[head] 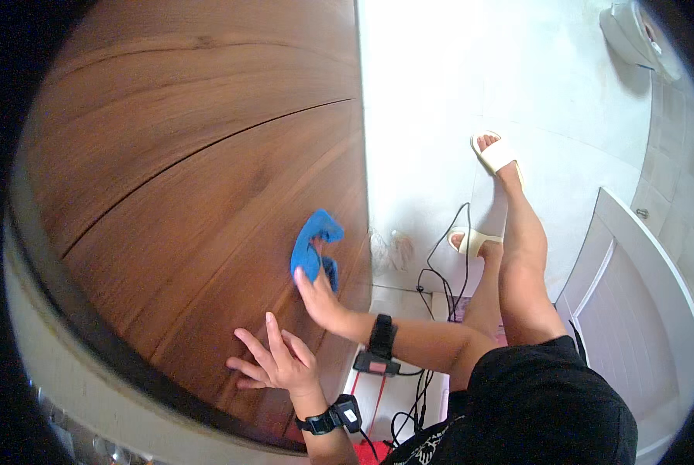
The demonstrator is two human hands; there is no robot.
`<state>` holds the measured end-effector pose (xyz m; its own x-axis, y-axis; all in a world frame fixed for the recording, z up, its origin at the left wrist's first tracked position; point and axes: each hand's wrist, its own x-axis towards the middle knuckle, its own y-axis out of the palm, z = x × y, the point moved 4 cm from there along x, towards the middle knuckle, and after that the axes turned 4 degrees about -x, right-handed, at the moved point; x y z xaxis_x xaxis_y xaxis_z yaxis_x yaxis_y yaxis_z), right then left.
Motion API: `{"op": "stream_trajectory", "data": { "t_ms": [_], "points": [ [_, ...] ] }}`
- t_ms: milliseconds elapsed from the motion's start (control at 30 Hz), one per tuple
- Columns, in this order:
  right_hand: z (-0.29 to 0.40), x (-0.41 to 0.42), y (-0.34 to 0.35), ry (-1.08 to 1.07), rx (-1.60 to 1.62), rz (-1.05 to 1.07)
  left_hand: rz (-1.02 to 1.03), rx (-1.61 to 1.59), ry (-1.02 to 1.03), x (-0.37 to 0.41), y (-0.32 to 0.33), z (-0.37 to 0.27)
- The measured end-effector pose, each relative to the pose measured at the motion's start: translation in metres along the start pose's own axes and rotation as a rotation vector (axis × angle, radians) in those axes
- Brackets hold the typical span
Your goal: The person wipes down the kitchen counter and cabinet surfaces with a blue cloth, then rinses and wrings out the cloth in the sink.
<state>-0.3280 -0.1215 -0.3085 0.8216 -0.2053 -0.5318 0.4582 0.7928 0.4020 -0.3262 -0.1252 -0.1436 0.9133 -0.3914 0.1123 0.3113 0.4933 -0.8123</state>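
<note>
My right hand [323, 299] holds a bunched blue cloth [307, 250] against the brown wood-grain door panel [207, 174], close to the panel's edge on the floor side. The thumb lies along the cloth, and part of the fingers is hidden by its folds. Lower in the view, my left hand [277, 360] is spread with its fingers apart over the same panel and holds nothing; whether its fingertips touch the wood I cannot tell. Each wrist wears a black strap with a small device and a cable.
Black cables [448, 279] loop across the pale tiled floor [422, 145] near my sandaled feet. A clear crumpled plastic item [390, 250] lies beside the panel's edge. At the right stands a white panelled door [626, 325]; a whitish bin-like container [631, 35] is at the upper right.
</note>
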Motion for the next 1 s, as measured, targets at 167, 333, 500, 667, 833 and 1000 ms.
{"op": "stream_trajectory", "data": {
  "t_ms": [167,333,500,667,833,1000],
  "points": [
    [-0.036,0.143,-0.048,0.101,0.189,-0.064,-0.066,0.133,-0.004,0.029,-0.015,-0.014],
    [-0.084,0.281,-0.113,0.356,0.277,-0.115,-0.169,0.179,0.017,0.043,-0.018,-0.011],
    [-0.168,0.279,-0.127,0.636,0.363,-0.087,-0.208,0.185,0.008,0.04,-0.01,-0.01],
    [-0.16,0.087,-0.075,0.736,0.542,-0.034,-0.136,0.208,0.006,0.04,-0.016,-0.012],
    [-0.005,-0.08,0.004,0.558,0.479,0.184,-0.129,0.137,-0.034,0.039,-0.036,-0.014],
    [0.073,-0.045,0.014,-0.102,-0.078,0.135,-0.085,-0.549,-0.049,0.014,-0.077,0.004]
  ]
}}
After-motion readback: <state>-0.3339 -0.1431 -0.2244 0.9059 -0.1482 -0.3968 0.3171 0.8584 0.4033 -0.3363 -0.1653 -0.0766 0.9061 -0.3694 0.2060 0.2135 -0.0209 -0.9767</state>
